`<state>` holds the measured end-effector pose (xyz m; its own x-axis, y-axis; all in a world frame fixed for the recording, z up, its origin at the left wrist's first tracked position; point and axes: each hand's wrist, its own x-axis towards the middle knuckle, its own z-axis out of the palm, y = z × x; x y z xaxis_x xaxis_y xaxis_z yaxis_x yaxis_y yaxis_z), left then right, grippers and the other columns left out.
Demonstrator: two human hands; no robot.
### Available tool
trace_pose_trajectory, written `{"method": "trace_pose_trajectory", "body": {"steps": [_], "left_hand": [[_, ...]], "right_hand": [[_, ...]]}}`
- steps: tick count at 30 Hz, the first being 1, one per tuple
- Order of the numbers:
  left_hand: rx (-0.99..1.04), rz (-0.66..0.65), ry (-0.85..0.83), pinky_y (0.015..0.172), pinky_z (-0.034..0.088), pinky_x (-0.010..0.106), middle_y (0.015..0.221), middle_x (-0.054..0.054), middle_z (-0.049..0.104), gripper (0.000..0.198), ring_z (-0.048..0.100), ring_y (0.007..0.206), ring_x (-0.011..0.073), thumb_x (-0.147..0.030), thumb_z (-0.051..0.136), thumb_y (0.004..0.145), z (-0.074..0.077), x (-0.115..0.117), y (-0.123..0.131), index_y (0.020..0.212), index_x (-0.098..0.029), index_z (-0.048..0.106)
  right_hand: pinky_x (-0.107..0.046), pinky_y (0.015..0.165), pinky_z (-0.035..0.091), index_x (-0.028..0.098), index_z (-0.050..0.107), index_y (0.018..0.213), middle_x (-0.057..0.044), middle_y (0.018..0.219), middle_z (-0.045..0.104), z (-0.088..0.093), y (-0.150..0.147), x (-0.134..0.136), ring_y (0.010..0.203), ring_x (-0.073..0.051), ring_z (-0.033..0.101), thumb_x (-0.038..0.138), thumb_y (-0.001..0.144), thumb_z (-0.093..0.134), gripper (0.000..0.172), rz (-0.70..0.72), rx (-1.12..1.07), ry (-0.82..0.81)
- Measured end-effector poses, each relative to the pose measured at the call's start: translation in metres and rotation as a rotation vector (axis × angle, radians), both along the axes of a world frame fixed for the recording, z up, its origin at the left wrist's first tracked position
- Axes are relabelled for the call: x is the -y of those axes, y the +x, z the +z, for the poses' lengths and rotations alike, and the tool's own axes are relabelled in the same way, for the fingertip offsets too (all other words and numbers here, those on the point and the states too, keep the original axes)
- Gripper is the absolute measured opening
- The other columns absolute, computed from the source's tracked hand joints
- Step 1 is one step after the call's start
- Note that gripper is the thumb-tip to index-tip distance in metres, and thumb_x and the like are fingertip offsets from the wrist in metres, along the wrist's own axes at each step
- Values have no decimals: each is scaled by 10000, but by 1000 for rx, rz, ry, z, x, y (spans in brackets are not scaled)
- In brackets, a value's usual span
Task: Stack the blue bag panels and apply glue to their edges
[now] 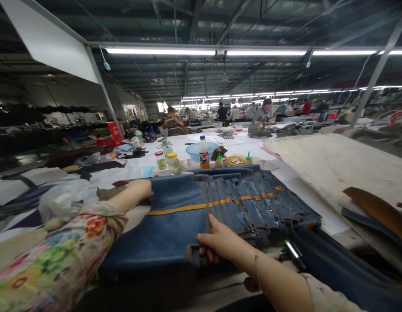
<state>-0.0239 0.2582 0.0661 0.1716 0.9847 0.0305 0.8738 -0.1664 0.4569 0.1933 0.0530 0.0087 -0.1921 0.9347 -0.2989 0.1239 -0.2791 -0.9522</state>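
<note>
A blue leather panel (175, 195) with an orange-yellow strip across it lies in front of me. On its right half, overlapping pieces with grey edges carry glossy dark streaks. My right hand (217, 238) pinches the near edge, thumb on top and fingers curled beneath. At the far left edge, my left hand (141, 190) is bent over the leather; its fingers are mostly hidden, but the hand looks closed on that edge. Another long blue leather piece (337, 264) hangs toward the lower right, near a shiny metal cylinder (293, 255).
Behind the panel stand a soda bottle (204, 154), glass jars (173, 164), a blue basin (191, 149), green-capped glue bottles (219, 161) and a yellow dish (235, 160). A plastic bag (64, 199) lies left. A pale padded sheet (344, 173) covers the right. Co-workers (264, 113) sit farther back.
</note>
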Motion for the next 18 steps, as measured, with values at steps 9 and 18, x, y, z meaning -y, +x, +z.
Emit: {"method": "trace_pose_trajectory", "body": {"steps": [9, 18], "left_hand": [[-294, -659, -327, 528, 459, 237, 1168, 132, 544, 607, 610, 825, 246, -442, 499, 708, -27, 58, 92, 1250, -169, 506], [-458, -707, -284, 1045, 308, 369, 1291, 120, 480, 731, 447, 1191, 285, -586, 409, 731, -39, 30, 80, 1293, -120, 460]], "right_hand": [[-154, 336, 354, 140, 387, 1134, 73, 509, 546, 14, 19, 4, 336, -66, 433, 199, 828, 448, 318, 99, 32, 29], [-286, 691, 479, 178, 570, 1195, -51, 800, 664, 47, 182, 132, 726, -175, 609, 355, 832, 473, 416, -153, 842, 314]]}}
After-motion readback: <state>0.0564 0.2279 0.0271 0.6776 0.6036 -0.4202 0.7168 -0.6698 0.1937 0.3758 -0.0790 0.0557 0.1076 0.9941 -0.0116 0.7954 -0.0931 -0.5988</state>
